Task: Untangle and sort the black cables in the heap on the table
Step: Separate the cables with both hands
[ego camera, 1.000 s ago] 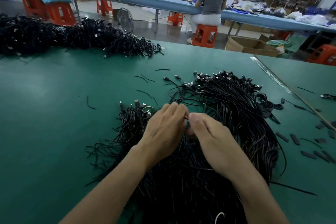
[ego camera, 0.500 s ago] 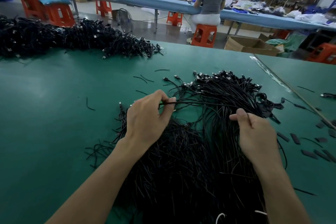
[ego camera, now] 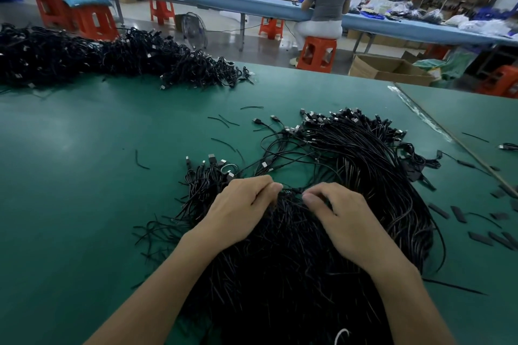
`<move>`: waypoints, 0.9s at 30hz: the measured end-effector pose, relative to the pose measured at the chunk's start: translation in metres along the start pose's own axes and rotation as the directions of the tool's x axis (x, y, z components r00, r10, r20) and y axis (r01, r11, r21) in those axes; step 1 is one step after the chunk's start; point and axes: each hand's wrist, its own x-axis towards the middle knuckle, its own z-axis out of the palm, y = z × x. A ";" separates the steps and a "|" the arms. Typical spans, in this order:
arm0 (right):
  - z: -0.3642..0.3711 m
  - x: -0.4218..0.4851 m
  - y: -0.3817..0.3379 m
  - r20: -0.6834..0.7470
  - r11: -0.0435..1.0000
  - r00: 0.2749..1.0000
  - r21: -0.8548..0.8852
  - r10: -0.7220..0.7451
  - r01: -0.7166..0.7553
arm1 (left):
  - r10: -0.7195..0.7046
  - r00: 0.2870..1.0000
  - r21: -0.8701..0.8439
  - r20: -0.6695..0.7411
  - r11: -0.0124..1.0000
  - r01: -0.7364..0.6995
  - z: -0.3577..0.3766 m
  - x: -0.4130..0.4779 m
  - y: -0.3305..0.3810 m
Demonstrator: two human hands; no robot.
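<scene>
Left grip [ego camera: 241,210] and right grip [ego camera: 344,221] pinch one thin black cable [ego camera: 293,190] atop the tangled heap [ego camera: 280,274]; ease it toward 12 o'clock.

Cable heap [ego camera: 350,176] on table [ego camera: 84,176], hands [ego camera: 244,213] atop.

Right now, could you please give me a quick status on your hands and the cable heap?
Left hand and right hand both pinching a strand atop the cable heap. Heap tangled, unsorted. Nothing blocking the hands.
</scene>
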 end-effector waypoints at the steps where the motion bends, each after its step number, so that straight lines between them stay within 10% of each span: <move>1: 0.000 0.000 -0.001 -0.005 0.999 1.000 0.050 0.006 -0.006 | 0.005 1.000 -0.049 -0.026 0.999 -0.006 0.000 -0.001 -0.002; 10: 0.009 0.001 -0.011 -0.317 0.956 0.907 0.004 -0.278 0.295 | -0.052 0.992 -0.308 0.118 0.947 0.086 -0.008 -0.005 0.006; 17: 0.013 0.003 -0.011 -0.157 0.938 0.933 -0.177 -0.325 0.297 | 0.022 0.988 -0.446 0.156 0.893 0.050 -0.017 -0.007 0.018; 23: 0.015 0.006 -0.010 -0.249 0.942 0.950 0.229 -0.188 0.246 | -0.080 0.925 -0.432 0.370 0.867 0.248 -0.020 -0.010 0.019; 27: 0.019 0.007 -0.014 -0.212 0.862 0.961 0.436 -0.180 0.258 | 0.006 0.839 -0.692 0.543 0.569 0.444 -0.022 -0.011 0.029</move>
